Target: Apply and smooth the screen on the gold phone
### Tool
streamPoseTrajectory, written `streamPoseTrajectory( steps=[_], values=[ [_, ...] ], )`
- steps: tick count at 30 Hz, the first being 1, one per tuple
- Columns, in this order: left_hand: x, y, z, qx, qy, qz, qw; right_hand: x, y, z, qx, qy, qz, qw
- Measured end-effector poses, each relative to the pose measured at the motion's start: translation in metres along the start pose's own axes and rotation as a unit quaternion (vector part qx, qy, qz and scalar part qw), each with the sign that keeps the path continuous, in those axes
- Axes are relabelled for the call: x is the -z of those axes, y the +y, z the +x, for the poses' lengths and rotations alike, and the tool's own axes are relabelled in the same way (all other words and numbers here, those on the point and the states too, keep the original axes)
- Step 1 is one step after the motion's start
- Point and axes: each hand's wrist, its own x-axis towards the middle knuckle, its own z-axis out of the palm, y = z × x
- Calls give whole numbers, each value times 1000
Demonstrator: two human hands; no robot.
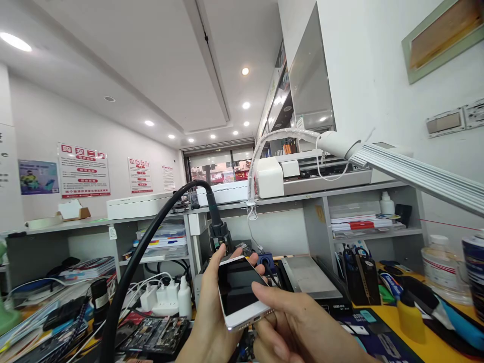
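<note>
A white smartphone [242, 287] with a dark screen is held up over the workbench, its bottom edge with the charging port tilted toward me. My left hand [212, 297] wraps round the phone from the left and behind, fingertips showing past its top and right edges. At the lower right corner my right hand [291, 317] grips the phone, thumb on its front and curled fingers beneath the bottom edge. Whether those curled fingers hold anything small besides is hidden.
A black flexible hose [128, 272] arches up on the left, near circuit boards [157, 335] and a power strip with white chargers [164, 300]. At right are a flat metal-topped device [310, 275], a black tool holder [359, 277] and a yellow-nozzled bottle [410, 317]. A lamp arm [423, 174] reaches overhead.
</note>
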Motion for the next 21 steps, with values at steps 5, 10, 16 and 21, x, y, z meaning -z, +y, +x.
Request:
streamPoseTrajectory(
  steps=[5,10,16,21],
  values=[
    [4,0,2,37,-16,-15,999,2,2,-2,15,-11,-9,1000],
    [7,2,7,57,-8,-52,997,-7,0,-11,6,52,24,998],
    [7,4,7,14,-11,-32,999,-12,6,-9,58,118,-52,990],
    [3,11,3,9,-8,-49,999,-13,11,-8,94,169,-103,976]
  ],
)
